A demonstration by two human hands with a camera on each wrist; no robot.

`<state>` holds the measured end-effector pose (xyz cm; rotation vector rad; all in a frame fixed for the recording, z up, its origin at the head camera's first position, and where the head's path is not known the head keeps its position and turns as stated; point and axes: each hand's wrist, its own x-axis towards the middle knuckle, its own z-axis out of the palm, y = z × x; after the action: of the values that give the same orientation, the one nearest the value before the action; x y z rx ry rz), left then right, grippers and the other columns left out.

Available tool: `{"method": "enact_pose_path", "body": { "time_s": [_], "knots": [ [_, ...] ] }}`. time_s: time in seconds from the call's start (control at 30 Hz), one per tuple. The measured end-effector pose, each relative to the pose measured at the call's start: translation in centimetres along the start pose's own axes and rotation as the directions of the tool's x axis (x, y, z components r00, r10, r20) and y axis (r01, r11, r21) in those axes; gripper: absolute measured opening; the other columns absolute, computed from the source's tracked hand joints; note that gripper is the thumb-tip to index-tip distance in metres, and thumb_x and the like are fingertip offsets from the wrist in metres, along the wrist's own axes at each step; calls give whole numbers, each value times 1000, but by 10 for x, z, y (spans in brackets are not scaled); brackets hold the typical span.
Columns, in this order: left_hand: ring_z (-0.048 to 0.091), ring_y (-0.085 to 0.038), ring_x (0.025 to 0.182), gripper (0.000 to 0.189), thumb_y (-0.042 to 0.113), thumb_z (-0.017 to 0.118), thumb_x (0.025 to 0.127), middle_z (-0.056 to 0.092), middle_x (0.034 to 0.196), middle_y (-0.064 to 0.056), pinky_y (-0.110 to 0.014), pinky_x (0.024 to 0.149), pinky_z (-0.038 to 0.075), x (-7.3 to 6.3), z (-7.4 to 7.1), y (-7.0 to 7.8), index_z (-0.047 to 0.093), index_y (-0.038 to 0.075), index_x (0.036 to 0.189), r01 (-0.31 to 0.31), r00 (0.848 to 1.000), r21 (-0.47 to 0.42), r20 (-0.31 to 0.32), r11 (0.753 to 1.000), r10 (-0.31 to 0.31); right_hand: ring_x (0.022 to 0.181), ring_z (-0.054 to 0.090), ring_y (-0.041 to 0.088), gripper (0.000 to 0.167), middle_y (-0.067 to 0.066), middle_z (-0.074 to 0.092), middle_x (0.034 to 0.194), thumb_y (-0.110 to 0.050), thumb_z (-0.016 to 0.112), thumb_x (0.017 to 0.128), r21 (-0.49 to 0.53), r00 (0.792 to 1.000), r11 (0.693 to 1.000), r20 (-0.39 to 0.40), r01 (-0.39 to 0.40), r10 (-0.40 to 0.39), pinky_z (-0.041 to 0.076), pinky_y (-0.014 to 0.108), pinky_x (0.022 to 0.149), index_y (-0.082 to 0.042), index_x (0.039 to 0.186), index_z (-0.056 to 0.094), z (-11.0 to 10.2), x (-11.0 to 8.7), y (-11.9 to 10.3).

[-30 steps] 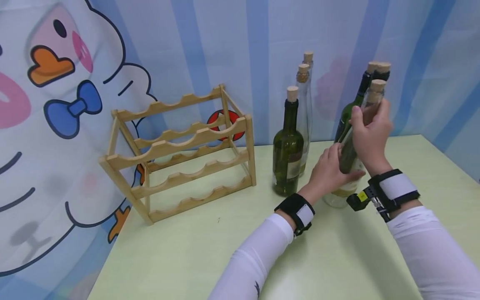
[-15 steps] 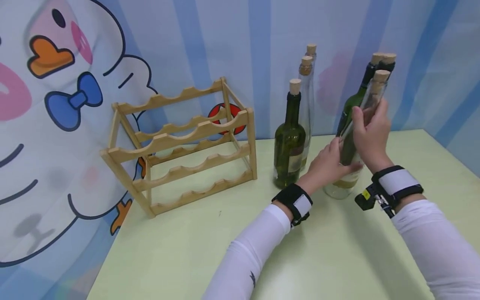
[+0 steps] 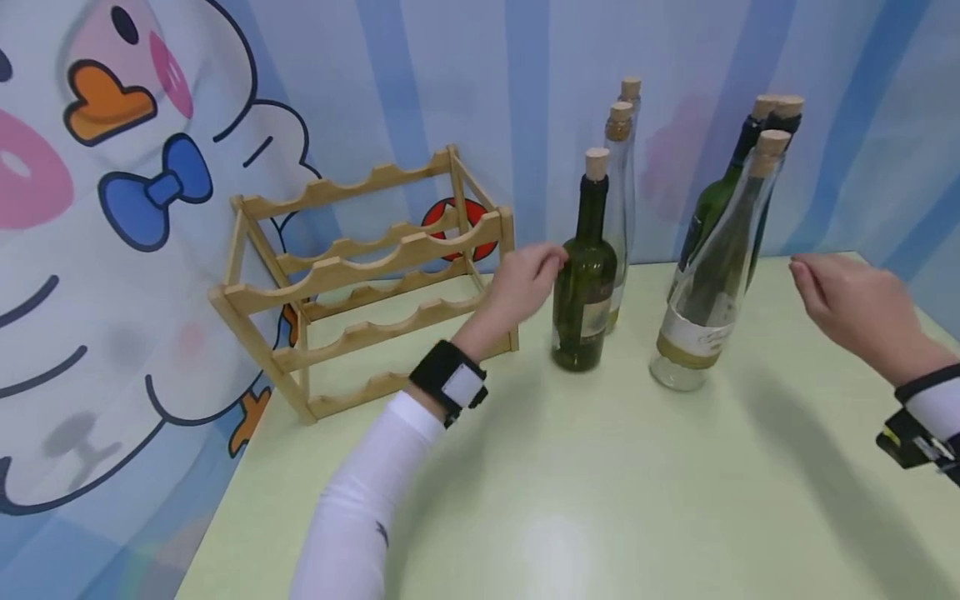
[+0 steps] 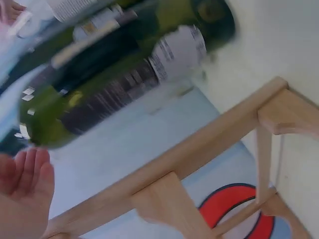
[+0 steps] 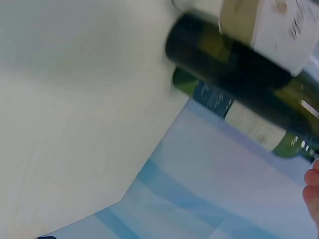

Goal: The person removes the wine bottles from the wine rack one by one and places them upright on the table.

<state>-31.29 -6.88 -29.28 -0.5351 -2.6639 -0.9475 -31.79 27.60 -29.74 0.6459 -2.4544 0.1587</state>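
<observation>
In the head view a clear glass bottle with a cork and a white-and-gold label stands on the table, untouched. My right hand is in the air to its right, fingers loosely curled around nothing. My left hand holds nothing either; its fingertips are right at the left side of a corked green wine bottle. The left wrist view has the hand with bent fingers below this green bottle. Only a few fingertips show at the edge of the right wrist view.
A wooden wine rack stands at the left, just behind my left forearm. Two slim clear bottles are behind the green one. Behind the labelled clear bottle are another green bottle and a dark-necked bottle. A patterned curtain backs the table.
Both hands have let go of the labelled clear bottle, which stays standing. My left hand has moved left to the green bottle; my right hand has drawn away to the right.
</observation>
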Motion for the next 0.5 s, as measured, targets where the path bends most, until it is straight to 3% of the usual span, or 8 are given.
{"method": "enact_pose_path", "body": {
  "time_s": [0.1, 0.13, 0.2, 0.27, 0.33, 0.4, 0.5],
  "knots": [
    [53, -16, 104, 34, 18, 30, 96, 56, 117, -6, -26, 87, 42, 28, 3, -4, 51, 9, 121, 97, 994, 12, -60, 995, -97, 50, 38, 26, 35, 14, 40, 60, -22, 28, 96, 10, 982, 992, 144, -128, 126, 27, 36, 48, -1, 70, 40, -1, 15, 12],
    [50, -17, 110, 35, 18, 28, 97, 53, 121, -6, -27, 91, 40, 38, 6, -4, 48, 9, 124, 123, 991, 19, -60, 992, -122, 59, 45, 32, 39, 19, 47, 71, -26, 23, 97, 20, 968, 985, 191, -170, 163, 33, 41, 52, 1, 79, 45, 0, 21, 16],
    [47, -17, 114, 38, 21, 23, 97, 49, 128, -5, -27, 94, 38, 54, 13, -5, 42, 11, 129, 174, 984, 42, -55, 984, -172, 90, 48, 43, 49, 30, 49, 101, -33, 17, 96, 52, 939, 972, 276, -229, 207, 38, 51, 71, 5, 106, 47, 2, 28, 24],
    [44, -16, 118, 41, 24, 20, 98, 43, 133, -4, -27, 97, 36, 65, 20, -5, 35, 13, 134, 213, 976, 68, -60, 975, -209, 119, 30, 48, 60, 35, 31, 128, -38, 14, 95, 65, 915, 962, 332, -266, 231, 27, 59, 91, 8, 130, 30, 7, 31, 30],
    [40, -17, 123, 43, 27, 19, 97, 38, 138, -4, -28, 100, 33, 72, 27, -3, 31, 13, 136, 225, 972, 84, -82, 971, -219, 127, 11, 48, 66, 36, 15, 137, -40, 15, 95, 72, 906, 958, 352, -278, 237, 15, 60, 98, 12, 136, 11, 12, 32, 35],
    [33, -17, 128, 46, 32, 20, 97, 32, 142, -4, -29, 103, 29, 77, 33, -1, 25, 12, 139, 225, 972, 112, -94, 968, -215, 127, 10, 48, 68, 37, 15, 136, -41, 17, 95, 60, 913, 960, 330, -274, 240, 16, 61, 97, 13, 135, 11, 18, 31, 37],
    [23, -18, 133, 52, 36, 23, 96, 23, 146, -5, -33, 106, 24, 79, 43, -1, 17, 12, 141, 223, 973, 134, -85, 966, -213, 127, 8, 49, 70, 38, 13, 136, -44, 17, 94, 75, 908, 946, 316, -315, 277, 17, 63, 94, 13, 135, 10, 25, 28, 34]
  ]
}}
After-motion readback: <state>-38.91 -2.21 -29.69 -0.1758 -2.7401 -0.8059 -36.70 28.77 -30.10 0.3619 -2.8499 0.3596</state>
